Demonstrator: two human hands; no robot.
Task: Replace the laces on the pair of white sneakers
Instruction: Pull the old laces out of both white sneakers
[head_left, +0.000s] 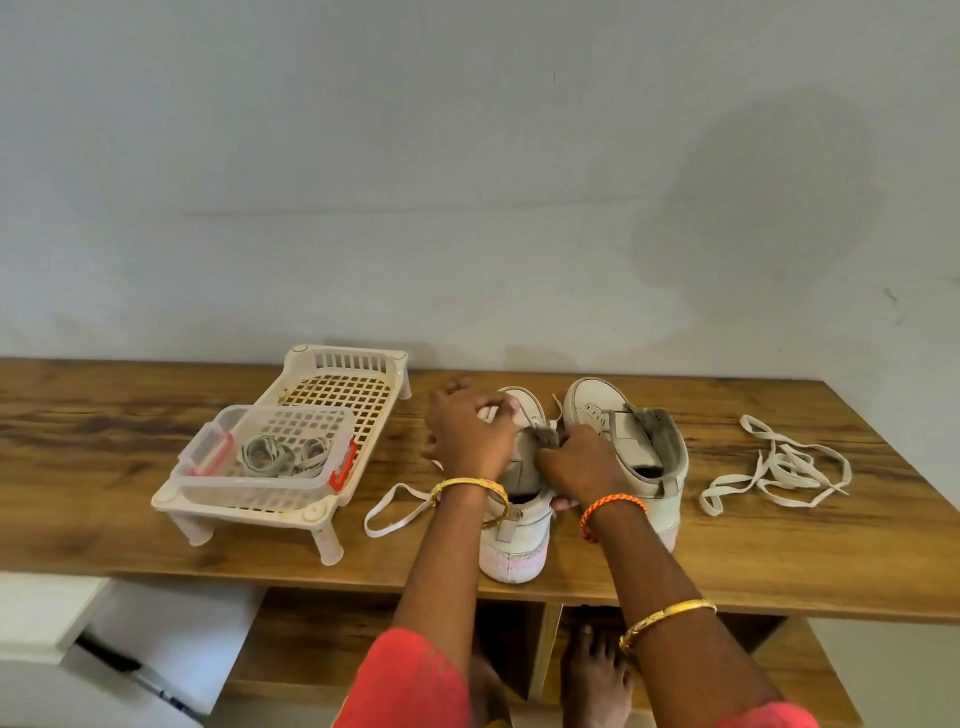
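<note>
Head view, left sneaker (519, 540) toe pointing away

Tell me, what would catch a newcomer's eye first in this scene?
Most striking are the two hands at the middle of the wooden table: the left hand and right hand both work at the tongue and lacing of the left sneaker, with the right sneaker beside it. A loose white lace lies tangled to the right, and a clear container holding coiled laces sits on a white rack at left.
</note>
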